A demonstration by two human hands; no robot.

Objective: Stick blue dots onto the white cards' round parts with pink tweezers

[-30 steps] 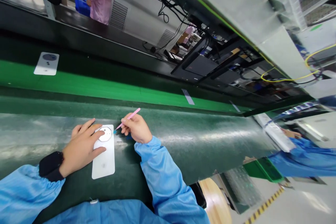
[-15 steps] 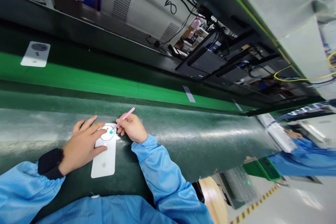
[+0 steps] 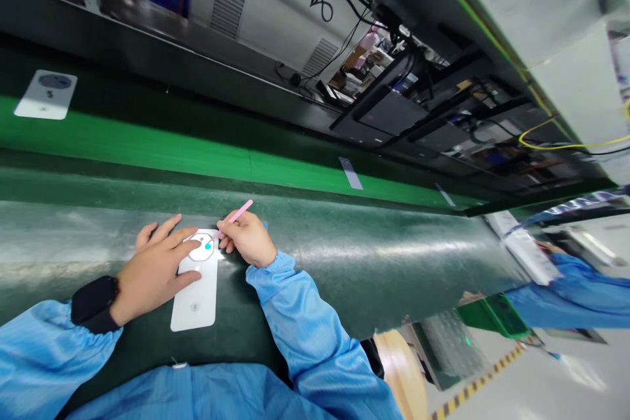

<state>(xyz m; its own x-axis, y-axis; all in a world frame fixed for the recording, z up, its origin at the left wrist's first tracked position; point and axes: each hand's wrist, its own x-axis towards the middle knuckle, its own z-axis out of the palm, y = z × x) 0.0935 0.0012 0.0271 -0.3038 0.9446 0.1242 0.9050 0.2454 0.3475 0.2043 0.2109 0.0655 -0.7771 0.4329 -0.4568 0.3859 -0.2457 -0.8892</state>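
A white phone back cover (image 3: 197,298) lies on the dark green bench mat in front of me. My left hand (image 3: 152,272) rests flat on its left side, fingers spread around the round camera ring (image 3: 201,247). My right hand (image 3: 246,239) pinches pink tweezers (image 3: 235,215) whose tip carries a small cyan piece (image 3: 208,246) over that ring.
A green conveyor belt (image 3: 147,151) runs behind the mat, with another white cover (image 3: 45,95) at far left and small strips (image 3: 350,172) further right. Dark equipment and cables sit beyond. A co-worker's blue sleeve (image 3: 575,292) is at right.
The tweezers' tip moved left, from beside the cover's edge onto the camera ring, carrying the cyan piece. The cover on the belt drifted left. My left hand stayed put.
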